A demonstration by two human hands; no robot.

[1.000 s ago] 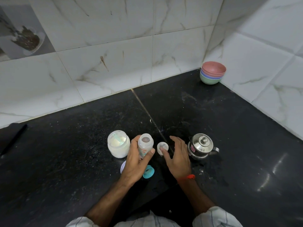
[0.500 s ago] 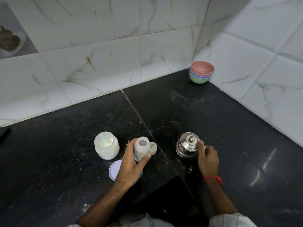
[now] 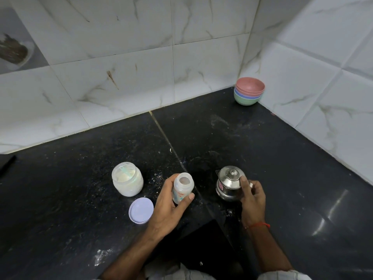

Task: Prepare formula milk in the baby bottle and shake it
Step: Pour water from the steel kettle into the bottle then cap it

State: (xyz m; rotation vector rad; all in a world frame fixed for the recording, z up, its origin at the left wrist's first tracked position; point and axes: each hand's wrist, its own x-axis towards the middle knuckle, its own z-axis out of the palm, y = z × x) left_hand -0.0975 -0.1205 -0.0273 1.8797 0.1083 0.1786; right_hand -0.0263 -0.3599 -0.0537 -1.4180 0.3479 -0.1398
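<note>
My left hand grips an open, capless baby bottle standing upright on the black counter. To its right, my right hand is closed around the handle of a small steel kettle with its lid on. Left of the bottle stands an open jar of white formula powder with a pale scoop lying inside. The jar's lilac lid lies flat in front of it. The bottle's nipple parts are hidden from view.
A stack of coloured bowls sits in the far corner where the two tiled walls meet. Spilled white powder dots the counter around the jar and near the front edge. A dark object lies at the far left.
My right hand left the small white cap beside the bottle, moved right and took hold of the kettle's handle. My left hand kept holding the bottle. The view shifted left.
</note>
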